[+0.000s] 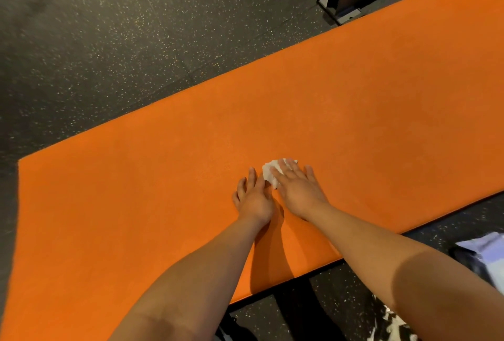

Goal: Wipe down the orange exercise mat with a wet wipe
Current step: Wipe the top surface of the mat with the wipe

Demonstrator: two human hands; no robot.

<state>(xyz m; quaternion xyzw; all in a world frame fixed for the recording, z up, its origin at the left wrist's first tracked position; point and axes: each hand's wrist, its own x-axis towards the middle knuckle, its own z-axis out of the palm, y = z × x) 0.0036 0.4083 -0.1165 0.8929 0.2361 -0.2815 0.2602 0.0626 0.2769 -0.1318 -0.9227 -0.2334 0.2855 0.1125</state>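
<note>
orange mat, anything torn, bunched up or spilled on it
Nothing stands out. The orange mat lies flat on the speckled floor, with no tear, fold or spill showing. The wet wipe is crumpled under the straight fingers of the right hand; the left hand rests on the mat beside it.

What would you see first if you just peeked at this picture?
The big orange mat, stretching slantwise across the dark speckled floor, grabs the eye first. Near its middle, the right hand presses a white wipe flat onto the mat, and the left hand lies flat beside it.
</note>
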